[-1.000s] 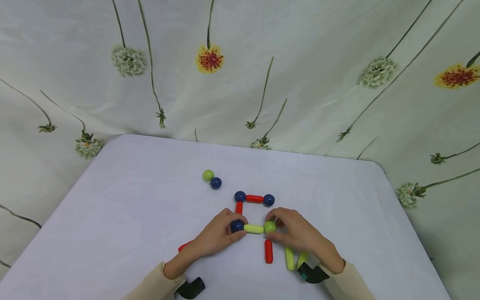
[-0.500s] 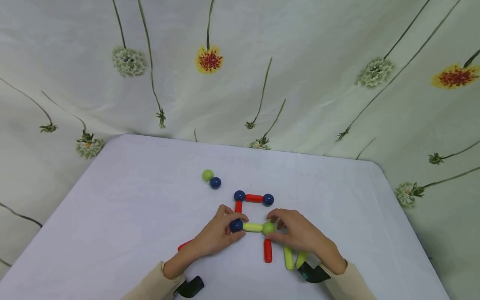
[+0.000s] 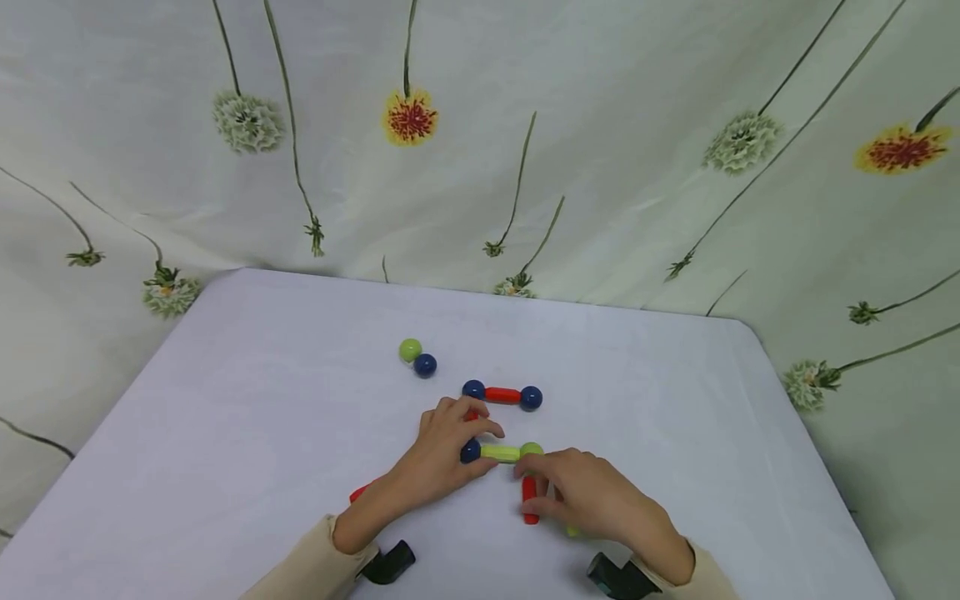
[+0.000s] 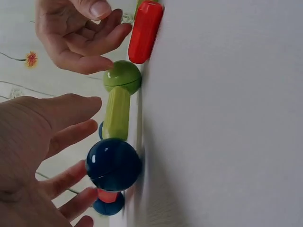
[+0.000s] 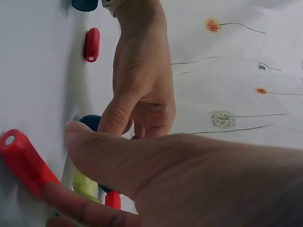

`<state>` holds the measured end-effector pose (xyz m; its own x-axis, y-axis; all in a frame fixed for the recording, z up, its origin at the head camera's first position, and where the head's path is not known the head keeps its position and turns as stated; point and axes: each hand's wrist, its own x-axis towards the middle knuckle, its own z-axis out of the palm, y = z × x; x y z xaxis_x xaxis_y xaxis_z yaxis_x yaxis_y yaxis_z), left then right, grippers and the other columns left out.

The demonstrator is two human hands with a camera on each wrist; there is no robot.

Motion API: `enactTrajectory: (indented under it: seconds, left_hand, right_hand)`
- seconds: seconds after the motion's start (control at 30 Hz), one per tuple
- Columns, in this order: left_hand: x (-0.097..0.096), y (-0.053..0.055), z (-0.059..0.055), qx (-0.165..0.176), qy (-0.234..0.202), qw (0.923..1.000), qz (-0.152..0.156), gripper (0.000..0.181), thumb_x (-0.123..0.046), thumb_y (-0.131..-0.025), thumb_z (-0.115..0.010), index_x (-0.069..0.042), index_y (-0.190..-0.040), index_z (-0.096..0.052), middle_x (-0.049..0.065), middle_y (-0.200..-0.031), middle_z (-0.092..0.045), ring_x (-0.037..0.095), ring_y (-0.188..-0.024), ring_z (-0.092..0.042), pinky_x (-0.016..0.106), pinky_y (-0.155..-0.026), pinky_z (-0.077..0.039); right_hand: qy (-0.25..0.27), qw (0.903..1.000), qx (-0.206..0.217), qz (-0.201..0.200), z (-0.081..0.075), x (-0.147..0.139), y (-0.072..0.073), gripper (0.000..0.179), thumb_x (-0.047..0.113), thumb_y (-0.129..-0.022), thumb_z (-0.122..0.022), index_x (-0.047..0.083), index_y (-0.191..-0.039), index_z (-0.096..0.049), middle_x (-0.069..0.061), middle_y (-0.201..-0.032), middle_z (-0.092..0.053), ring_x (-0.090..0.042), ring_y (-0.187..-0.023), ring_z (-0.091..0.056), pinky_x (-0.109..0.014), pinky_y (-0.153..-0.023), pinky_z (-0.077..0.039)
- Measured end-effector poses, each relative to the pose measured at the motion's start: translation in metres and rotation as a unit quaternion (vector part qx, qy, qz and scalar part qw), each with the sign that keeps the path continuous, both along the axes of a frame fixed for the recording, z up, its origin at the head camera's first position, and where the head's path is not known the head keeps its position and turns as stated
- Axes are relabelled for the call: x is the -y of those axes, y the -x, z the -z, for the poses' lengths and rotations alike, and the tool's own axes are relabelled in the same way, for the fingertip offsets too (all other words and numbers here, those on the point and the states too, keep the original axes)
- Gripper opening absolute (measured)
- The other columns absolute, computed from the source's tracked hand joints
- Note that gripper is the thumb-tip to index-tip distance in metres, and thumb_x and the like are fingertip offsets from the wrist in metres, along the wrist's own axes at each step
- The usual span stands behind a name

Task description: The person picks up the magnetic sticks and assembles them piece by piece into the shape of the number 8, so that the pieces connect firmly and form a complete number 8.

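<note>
A blue ball, a yellow-green rod and a green ball are joined in a row on the table. My left hand hovers around the blue ball, its fingers spread; the left wrist view shows thumb and fingers loose beside the ball. Partly under this hand, a red rod runs back to the blue-ball corner. My right hand is over a loose red rod in front of the green ball. Its fingertip appears to touch the rod, with the thumb apart.
Further back, a red rod links two blue balls, the right one at a free end. Loose green and blue balls lie back left. Another red rod is partly behind my left wrist; a yellow-green rod peeks out below my right hand.
My right hand has left the green ball and come down toward the loose red rod, covering the yellow-green rods. My left hand has loosened from the blue ball and spread its fingers.
</note>
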<state>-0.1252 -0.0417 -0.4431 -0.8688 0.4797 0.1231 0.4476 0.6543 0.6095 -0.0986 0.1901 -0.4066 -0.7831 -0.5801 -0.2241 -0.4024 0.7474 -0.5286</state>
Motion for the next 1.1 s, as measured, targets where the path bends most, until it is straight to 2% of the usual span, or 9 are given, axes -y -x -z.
enactTrajectory:
  seconds: [0.1, 0.2, 0.3, 0.4, 0.63, 0.77, 0.87, 1.0, 1.1]
  left_hand:
    - [-0.003, 0.004, 0.004, 0.005, 0.000, 1.0000, -0.004, 0.030, -0.028, -0.083, -0.083, -0.024, -0.110, -0.073, 0.006, -0.135, -0.048, 0.029, -0.119, -0.038, 0.046, -0.089, -0.032]
    - [-0.002, 0.006, 0.008, 0.018, 0.001, 0.9998, -0.011, 0.029, -0.030, -0.082, -0.083, -0.025, -0.109, -0.073, 0.007, -0.138, -0.046, 0.032, -0.116, -0.036, 0.045, -0.086, -0.032]
    - [-0.001, 0.009, 0.013, 0.038, -0.005, 0.9992, -0.008, 0.027, -0.030, -0.083, -0.082, -0.024, -0.108, -0.073, 0.006, -0.137, -0.047, 0.029, -0.110, -0.037, 0.041, -0.084, -0.034]
    - [-0.001, 0.011, 0.014, 0.049, -0.012, 0.9987, 0.000, 0.024, -0.028, -0.084, -0.081, -0.024, -0.107, -0.074, 0.004, -0.137, -0.048, 0.026, -0.107, -0.037, 0.039, -0.083, -0.035]
    - [-0.008, 0.008, 0.009, -0.003, 0.012, 0.9999, -0.006, 0.026, -0.028, -0.082, -0.083, -0.026, -0.107, -0.075, 0.005, -0.144, -0.042, 0.030, -0.118, -0.035, 0.047, -0.086, -0.028]
    - [-0.013, 0.006, 0.009, -0.009, 0.003, 0.9999, 0.006, 0.024, -0.026, -0.084, -0.081, -0.026, -0.107, -0.076, 0.004, -0.136, -0.049, 0.028, -0.122, -0.038, 0.055, -0.093, -0.027]
    - [-0.016, 0.005, 0.010, -0.008, 0.003, 0.9998, 0.020, 0.024, -0.026, -0.086, -0.079, -0.024, -0.110, -0.076, 0.001, -0.123, -0.057, 0.025, -0.120, -0.042, 0.058, -0.095, -0.027]
    - [-0.019, 0.005, 0.011, -0.007, 0.013, 0.9994, 0.032, 0.023, -0.025, -0.089, -0.076, -0.023, -0.112, -0.076, -0.005, -0.109, -0.068, 0.019, -0.114, -0.045, 0.060, -0.096, -0.026]
    - [-0.020, 0.005, 0.012, 0.008, 0.014, 0.9991, 0.038, 0.024, -0.023, -0.091, -0.075, -0.022, -0.115, -0.076, -0.007, -0.105, -0.072, 0.016, -0.111, -0.047, 0.058, -0.096, -0.024]
  right_hand:
    - [-0.014, 0.9999, -0.004, -0.005, 0.005, 0.002, -0.003, 0.024, 0.025, -0.090, -0.075, 0.019, -0.113, -0.069, 0.019, -0.075, -0.057, -0.001, -0.068, -0.049, -0.021, -0.058, -0.042]
    - [-0.020, 0.9996, -0.016, -0.011, 0.011, 0.005, -0.003, 0.019, 0.025, -0.090, -0.075, 0.019, -0.107, -0.070, 0.018, -0.075, -0.057, -0.002, -0.068, -0.048, -0.021, -0.058, -0.041]
    - [-0.019, 0.9992, -0.028, -0.019, 0.015, 0.006, -0.004, 0.015, 0.025, -0.090, -0.075, 0.020, -0.102, -0.070, 0.017, -0.074, -0.055, -0.002, -0.067, -0.047, -0.021, -0.057, -0.040]
    - [-0.020, 0.9992, -0.023, -0.025, 0.016, 0.006, -0.004, 0.013, 0.028, -0.089, -0.075, 0.022, -0.098, -0.068, 0.018, -0.070, -0.053, -0.002, -0.065, -0.046, -0.021, -0.055, -0.039]
    - [-0.028, 0.9986, 0.001, -0.045, 0.014, 0.006, -0.002, 0.012, 0.028, -0.089, -0.075, 0.024, -0.094, -0.065, 0.017, -0.070, -0.051, -0.002, -0.063, -0.047, -0.020, -0.055, -0.040]
    - [-0.020, 0.9984, 0.004, -0.053, 0.009, 0.004, -0.001, 0.011, 0.022, -0.090, -0.074, 0.023, -0.097, -0.065, 0.017, -0.074, -0.052, -0.002, -0.066, -0.047, -0.020, -0.058, -0.041]
    - [0.005, 0.9983, 0.007, -0.057, 0.004, -0.002, 0.002, 0.011, 0.019, -0.092, -0.070, 0.022, -0.100, -0.064, 0.016, -0.076, -0.051, -0.002, -0.067, -0.047, -0.020, -0.061, -0.041]
    - [0.054, 0.9970, 0.010, -0.054, 0.000, -0.014, 0.012, 0.012, 0.013, -0.094, -0.065, 0.020, -0.104, -0.062, 0.015, -0.074, -0.051, -0.002, -0.065, -0.048, -0.020, -0.061, -0.041]
    - [0.085, 0.9956, 0.000, -0.039, 0.001, -0.021, 0.022, 0.014, 0.010, -0.096, -0.060, 0.019, -0.107, -0.060, 0.013, -0.077, -0.054, -0.003, -0.067, -0.050, -0.021, -0.062, -0.044]
